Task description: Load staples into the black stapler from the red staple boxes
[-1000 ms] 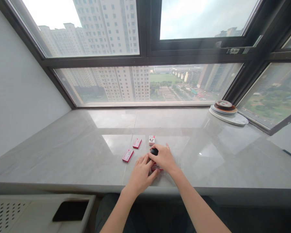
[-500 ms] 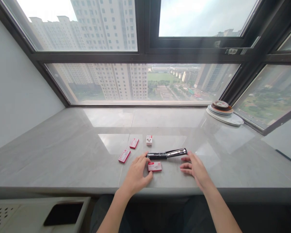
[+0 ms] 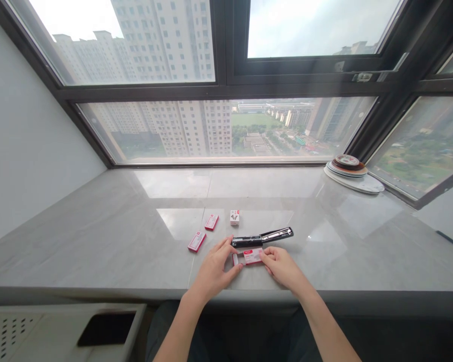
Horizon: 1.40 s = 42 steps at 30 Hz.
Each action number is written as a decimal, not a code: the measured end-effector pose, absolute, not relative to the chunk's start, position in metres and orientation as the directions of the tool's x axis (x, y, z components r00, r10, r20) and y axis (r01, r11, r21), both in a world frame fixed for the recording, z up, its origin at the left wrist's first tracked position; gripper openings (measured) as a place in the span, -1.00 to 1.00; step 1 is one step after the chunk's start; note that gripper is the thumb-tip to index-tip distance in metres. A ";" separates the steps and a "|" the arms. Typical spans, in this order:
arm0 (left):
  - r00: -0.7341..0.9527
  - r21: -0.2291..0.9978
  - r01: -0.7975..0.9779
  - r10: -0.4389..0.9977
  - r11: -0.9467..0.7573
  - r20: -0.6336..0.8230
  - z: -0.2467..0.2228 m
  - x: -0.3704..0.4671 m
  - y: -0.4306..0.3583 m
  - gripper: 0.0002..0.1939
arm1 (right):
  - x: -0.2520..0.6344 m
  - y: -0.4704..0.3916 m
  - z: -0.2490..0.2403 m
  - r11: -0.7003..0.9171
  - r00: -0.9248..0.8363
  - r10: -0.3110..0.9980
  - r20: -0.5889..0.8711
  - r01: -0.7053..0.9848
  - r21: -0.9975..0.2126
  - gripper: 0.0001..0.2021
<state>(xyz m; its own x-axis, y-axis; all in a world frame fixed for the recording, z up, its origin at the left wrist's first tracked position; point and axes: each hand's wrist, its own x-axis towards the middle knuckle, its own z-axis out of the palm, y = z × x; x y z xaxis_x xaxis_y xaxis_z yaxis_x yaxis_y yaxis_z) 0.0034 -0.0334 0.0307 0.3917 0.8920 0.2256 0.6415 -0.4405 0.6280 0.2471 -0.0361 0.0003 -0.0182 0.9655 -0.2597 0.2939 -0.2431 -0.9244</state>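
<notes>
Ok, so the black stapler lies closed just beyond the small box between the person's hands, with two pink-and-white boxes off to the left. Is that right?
Not quite: the head view shows the black stapler swung open, not closed. It does lie just beyond the small box between the left hand and right hand, with two pink-and-white boxes off to the left.

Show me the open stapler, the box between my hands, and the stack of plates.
Open stapler point(image 3: 262, 239): head view, around the joint of its two halves.
Held box point(image 3: 252, 256): head view, on its printed sleeve.
Stack of plates point(image 3: 349, 174): head view, on the layered rims.
</notes>
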 end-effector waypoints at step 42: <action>0.162 0.609 0.719 0.933 -0.334 0.321 0.024 0.000 -0.039 -0.84 | 0.265 -0.047 0.041 -0.038 0.000 0.998 -0.058 0.761 -0.648 -0.73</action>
